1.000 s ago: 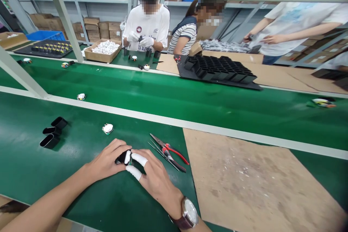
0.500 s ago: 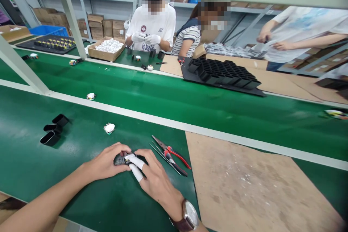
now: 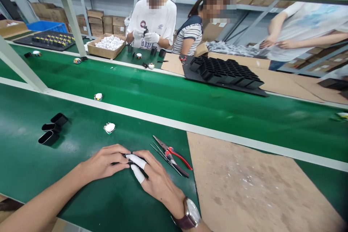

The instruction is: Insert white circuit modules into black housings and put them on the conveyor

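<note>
Between both hands, low over the green table, is a small black casing (image 3: 131,161) with a bit of circuit board showing in it; fingers cover most of it. My left hand (image 3: 106,161) grips its left side, fingers and thumb closed round it. My right hand (image 3: 156,177) pinches the right side, white finger cots on two fingers. A small circuit board with a white top (image 3: 110,127) lies just beyond my left hand. Right of my hands rest red-handled long-nose pliers (image 3: 174,156) and thin metal tweezers (image 3: 164,156). Three oval black sleeves (image 3: 49,138) stand at the left.
A brown cardboard sheet (image 3: 244,188) covers the table at right. Beyond a pale rail runs a green conveyor belt (image 3: 176,94) carrying a circuit board (image 3: 98,96). Across it stand a black tray of casings (image 3: 228,74), a carton of white parts (image 3: 108,45) and several co-workers. A slanted post (image 3: 24,63) rises left.
My left fingers have closed further over the black casing, hiding more of it. Boards on the belt have shifted right. The co-worker in white gloves has raised a black part.
</note>
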Demonstrator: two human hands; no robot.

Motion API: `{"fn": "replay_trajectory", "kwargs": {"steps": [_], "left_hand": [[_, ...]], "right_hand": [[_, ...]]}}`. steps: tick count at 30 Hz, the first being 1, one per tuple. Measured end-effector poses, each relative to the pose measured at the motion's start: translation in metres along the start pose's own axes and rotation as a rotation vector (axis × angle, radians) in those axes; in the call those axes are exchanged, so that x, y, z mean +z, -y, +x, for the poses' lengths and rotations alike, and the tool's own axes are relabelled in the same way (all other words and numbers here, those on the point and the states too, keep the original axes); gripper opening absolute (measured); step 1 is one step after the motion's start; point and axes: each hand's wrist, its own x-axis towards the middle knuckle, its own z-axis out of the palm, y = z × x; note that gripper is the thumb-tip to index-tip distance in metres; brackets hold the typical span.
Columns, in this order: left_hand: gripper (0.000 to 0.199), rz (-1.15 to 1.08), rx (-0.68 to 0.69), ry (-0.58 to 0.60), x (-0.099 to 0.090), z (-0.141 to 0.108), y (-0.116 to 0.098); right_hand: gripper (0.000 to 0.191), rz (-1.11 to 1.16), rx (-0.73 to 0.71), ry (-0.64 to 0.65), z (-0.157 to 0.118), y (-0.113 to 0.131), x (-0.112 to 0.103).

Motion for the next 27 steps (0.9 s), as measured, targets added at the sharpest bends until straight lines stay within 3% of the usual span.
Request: {"fn": "replay_trajectory", "kwargs": {"steps": [6,11,17,24,27], "left_hand": [[0.004,-0.004,-0.003,0.019,-0.001,0.002,-0.001],[0.002,-0.01,-0.02,0.039,-0.002,0.004,-0.003],[0.004,0.0,-0.005,0.028,-0.002,0.005,-0.003],[0.005,-0.032,-0.015,0.025,-0.001,0.005,-0.003],[0.006,-0.034,-0.019,0.03,-0.001,0.005,-0.003]], "right_hand": [[0.046,0.065,0.069,0.08,0.001,-0.001,-0.006],[0.04,0.249,0.091,-0.022,0.001,-0.004,-0.013],[0.044,0.139,0.096,0.066,0.0,-0.002,-0.015],[0.04,0.273,0.121,-0.005,-0.001,-0.006,-0.019],[0.04,0.261,0.129,0.049,0.0,-0.004,-0.02]]}}
